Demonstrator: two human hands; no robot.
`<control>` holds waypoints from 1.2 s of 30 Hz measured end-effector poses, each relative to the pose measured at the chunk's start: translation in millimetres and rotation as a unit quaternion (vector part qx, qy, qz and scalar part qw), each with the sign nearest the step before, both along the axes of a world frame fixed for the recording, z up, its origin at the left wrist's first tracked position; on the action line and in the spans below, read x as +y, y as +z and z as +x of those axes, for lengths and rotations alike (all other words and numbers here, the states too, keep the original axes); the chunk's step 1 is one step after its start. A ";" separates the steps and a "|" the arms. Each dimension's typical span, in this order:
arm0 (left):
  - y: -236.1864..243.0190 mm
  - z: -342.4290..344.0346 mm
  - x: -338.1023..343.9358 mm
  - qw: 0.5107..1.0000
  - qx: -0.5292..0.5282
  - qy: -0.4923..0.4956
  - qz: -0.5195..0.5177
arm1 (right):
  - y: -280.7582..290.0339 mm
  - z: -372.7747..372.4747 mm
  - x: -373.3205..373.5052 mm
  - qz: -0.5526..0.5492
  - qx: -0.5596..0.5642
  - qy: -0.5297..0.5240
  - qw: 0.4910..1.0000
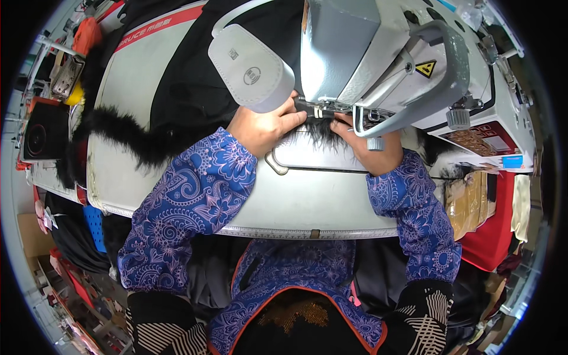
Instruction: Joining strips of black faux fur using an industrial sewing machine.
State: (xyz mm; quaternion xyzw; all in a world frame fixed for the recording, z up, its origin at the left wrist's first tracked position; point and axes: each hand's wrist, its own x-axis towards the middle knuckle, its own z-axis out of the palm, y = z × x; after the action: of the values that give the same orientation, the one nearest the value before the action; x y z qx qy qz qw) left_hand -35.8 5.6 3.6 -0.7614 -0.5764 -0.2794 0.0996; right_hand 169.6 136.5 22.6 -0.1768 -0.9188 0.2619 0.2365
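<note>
A strip of black fur trim (320, 130) lies under the needle area of a sewing machine (340, 53), along the edge of a black cloth (195, 94). My left hand (260, 127) is closed on the trim just left of the presser foot, thumb and forefinger near the needle. My right hand (378, 151) pinches the trim at the right of the foot, its fingers partly hidden by the grey guard bar (408, 112). Beyond my left wrist, the loose fur tail (118, 125) trails across the table. The needle itself is hard to make out.
A white lamp head (251, 68) hangs close above my left hand. The white sewing table (307, 207) has a measuring tape along its front edge. A black speaker box (44, 130) stands at far left; a taped brown packet (467, 198) and a red bin (497, 231) are at right.
</note>
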 end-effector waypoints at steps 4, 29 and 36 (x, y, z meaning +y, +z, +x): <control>-4.7 1.6 0.1 0.998 -0.007 0.045 -0.048 | -8.9 -1.2 5.1 0.054 -0.027 -0.024 0.998; 0.7 1.1 0.5 0.995 0.074 0.068 0.011 | -15.0 1.6 11.4 0.048 0.037 -0.024 0.998; -5.1 10.1 -6.7 0.997 -0.007 0.063 0.039 | -8.6 29.7 25.0 0.160 -0.161 0.041 0.973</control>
State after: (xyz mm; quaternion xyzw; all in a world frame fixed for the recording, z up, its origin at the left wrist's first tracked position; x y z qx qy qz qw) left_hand -25.7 -1.1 -1.5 -0.7172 -0.6126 -0.3001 0.1423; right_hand 199.2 161.6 14.0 -0.1389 -0.9813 0.0890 0.0995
